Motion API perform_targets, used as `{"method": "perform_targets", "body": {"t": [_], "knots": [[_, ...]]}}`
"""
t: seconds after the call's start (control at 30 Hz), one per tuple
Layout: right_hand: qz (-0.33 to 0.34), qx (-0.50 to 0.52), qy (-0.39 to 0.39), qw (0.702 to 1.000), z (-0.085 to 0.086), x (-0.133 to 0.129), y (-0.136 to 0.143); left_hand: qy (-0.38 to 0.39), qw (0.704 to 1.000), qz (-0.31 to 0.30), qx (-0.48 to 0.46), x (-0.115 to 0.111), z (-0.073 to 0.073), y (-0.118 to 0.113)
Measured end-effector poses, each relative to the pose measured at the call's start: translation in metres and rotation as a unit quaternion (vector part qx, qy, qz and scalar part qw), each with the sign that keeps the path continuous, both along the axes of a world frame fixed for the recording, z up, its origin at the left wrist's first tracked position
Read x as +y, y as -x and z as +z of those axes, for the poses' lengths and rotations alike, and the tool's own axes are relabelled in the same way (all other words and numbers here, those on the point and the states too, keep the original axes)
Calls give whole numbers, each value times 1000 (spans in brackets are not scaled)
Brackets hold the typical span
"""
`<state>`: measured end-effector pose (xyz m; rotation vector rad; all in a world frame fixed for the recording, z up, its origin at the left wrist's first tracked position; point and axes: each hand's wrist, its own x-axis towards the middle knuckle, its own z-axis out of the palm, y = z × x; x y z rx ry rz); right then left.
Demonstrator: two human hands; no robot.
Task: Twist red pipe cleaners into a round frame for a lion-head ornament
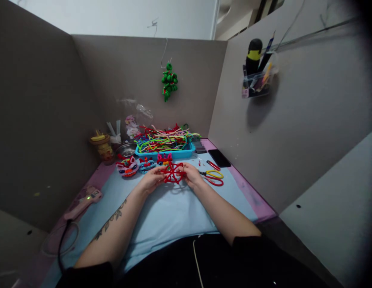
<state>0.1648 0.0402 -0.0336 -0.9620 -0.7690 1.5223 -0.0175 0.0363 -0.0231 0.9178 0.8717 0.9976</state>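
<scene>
A red pipe-cleaner frame (173, 174), with spokes meeting at a centre like a wheel, is held up over the light blue cloth (171, 212). My left hand (154, 178) pinches its left edge, and my right hand (190, 175) grips the right edge. Just behind it stand small fuzzy figures: a pink and orange one (127, 167), a blue one (147, 165) and one with pink ears (164, 158), partly covered by the frame. To the right of my right hand lie scissors (214, 177) with one yellow and one red handle.
A blue tray (165, 155) heaped with coloured pipe cleaners stands at the back. At left are a metal bowl (126, 150), a cup (103, 149) and a pink glue gun (85, 203) with its cord. A phone (219, 158) and red cutter (213, 165) lie right. Partitions enclose three sides.
</scene>
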Motion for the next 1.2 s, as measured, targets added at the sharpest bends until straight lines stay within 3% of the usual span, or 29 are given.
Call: {"method": "perform_targets", "body": {"t": [0.13, 0.43, 0.6, 0.73, 0.83, 0.93, 1.0, 1.2], "knots": [[5, 0, 18, 1000, -3, 3, -2, -57, 995, 55, 52, 1, 1, -2], [38, 22, 30, 999, -6, 3, -6, -115, 977, 107, 141, 5, -3, -4], [1, -9, 21, 1000, -4, 3, -8, -115, 975, 138, 132, 10, -5, 0], [-64, -96, -45, 992, -5, 2, -11, -107, 976, 144, 123, 11, -4, 2], [-73, -198, -174, 962, -3, 1, -15, -106, 977, 146, 115, 11, -3, 4], [-61, -308, -287, 905, -1, -3, -16, -107, 977, 149, 110, 12, -5, 5], [-67, -355, -313, 878, 0, -6, -16, -110, 976, 151, 109, 13, -6, 5], [-87, -402, -350, 842, 2, -9, -14, -115, 976, 144, 114, 10, -4, 4]]}}
